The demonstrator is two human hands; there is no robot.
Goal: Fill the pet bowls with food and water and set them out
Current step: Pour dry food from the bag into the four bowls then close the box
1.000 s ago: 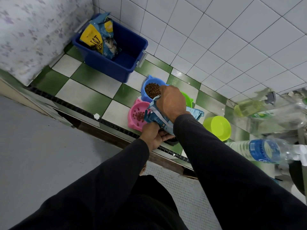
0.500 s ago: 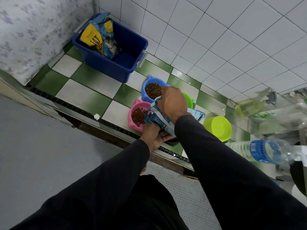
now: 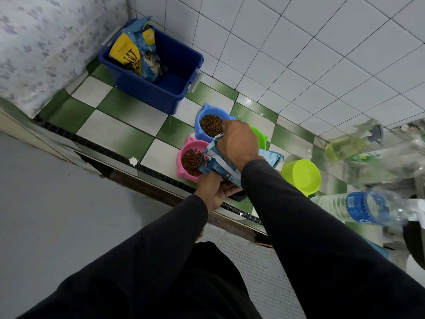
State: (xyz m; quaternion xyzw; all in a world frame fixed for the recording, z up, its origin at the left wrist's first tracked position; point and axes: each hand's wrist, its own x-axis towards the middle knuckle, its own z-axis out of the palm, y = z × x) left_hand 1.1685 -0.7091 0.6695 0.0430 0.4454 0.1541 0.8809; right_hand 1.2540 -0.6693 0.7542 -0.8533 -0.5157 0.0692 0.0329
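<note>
We have a small blue food pouch [image 3: 217, 165] in both hands over the green-and-white tiled floor [image 3: 119, 134], its torn mouth tipped down and to the left over the pink bowl [image 3: 184, 157]. Our right hand [image 3: 238, 143] is closed over the upper part of the pouch from above; our left hand [image 3: 212, 188] is curled around its lower end from beneath, fingers wrapped under it. The pouch's long axis runs from the right hand down-left to the bowl, so the mouth sits right over the bowl's near-right rim.

The pink bowl holds a brown heap of kibble [image 3: 190, 161]. Just beyond it, toward the tiled wall, the blue bowl [image 3: 202, 118] is also full of kibble. A green bowl [image 3: 259, 137] sits mostly hidden behind our right hand, and we cannot tell what is in it. A round lime bowl [image 3: 301, 176] stands apart to the right, looking empty, nearer our right arm. A clear water bottle [image 3: 358, 207] lies on its side at the right edge of the floor, and a blue bin [image 3: 158, 88] with a bigger food bag [image 3: 138, 54] stands in the far corner.

We judge the food pour is near its end; the next bowls lie to the right, so the right hand is better placed to swing the pouch that way.
</note>
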